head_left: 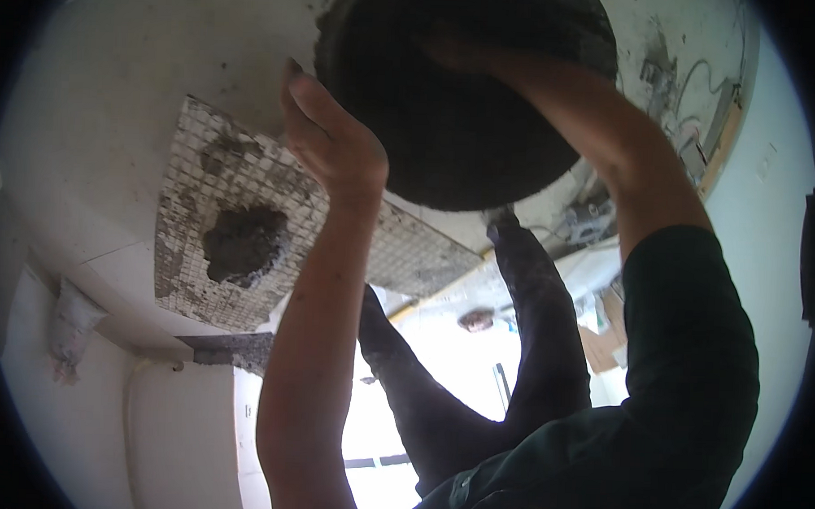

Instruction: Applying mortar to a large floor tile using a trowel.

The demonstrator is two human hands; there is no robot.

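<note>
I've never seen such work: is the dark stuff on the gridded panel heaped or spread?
Mostly heaped: the dark stuff sits in one thick lump, the gridded panel showing around it.

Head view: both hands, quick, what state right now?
Left hand: open, at the edge of the dark round tub; contact unclear.
Right hand: too shadowed to tell.

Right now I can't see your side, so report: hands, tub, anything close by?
Left hand open by the tub, contact unclear. Right hand over the tub, grip lost in shadow. Dark clump on gridded sheet, lower left.
</note>
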